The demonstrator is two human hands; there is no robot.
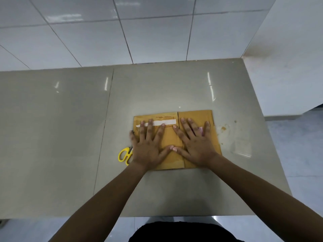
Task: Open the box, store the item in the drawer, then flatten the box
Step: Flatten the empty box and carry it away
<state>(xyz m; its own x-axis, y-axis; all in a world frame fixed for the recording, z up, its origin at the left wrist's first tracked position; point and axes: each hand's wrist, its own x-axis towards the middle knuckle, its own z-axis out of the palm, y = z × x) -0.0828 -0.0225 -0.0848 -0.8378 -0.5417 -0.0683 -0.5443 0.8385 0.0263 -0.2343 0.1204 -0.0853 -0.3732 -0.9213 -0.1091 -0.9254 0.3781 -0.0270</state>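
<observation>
Flattened cardboard box lying on the grey bench, pressed under both palms. Left hand and right hand rest side by side on the box, fingers spread wide, thumbs meeting over its centre seam. Yellow-handled scissors lie just left of the box, partly under the left wrist. The card looks light, thin and springy, likely to slide on the glossy surface; best gripped at an outer edge.
</observation>
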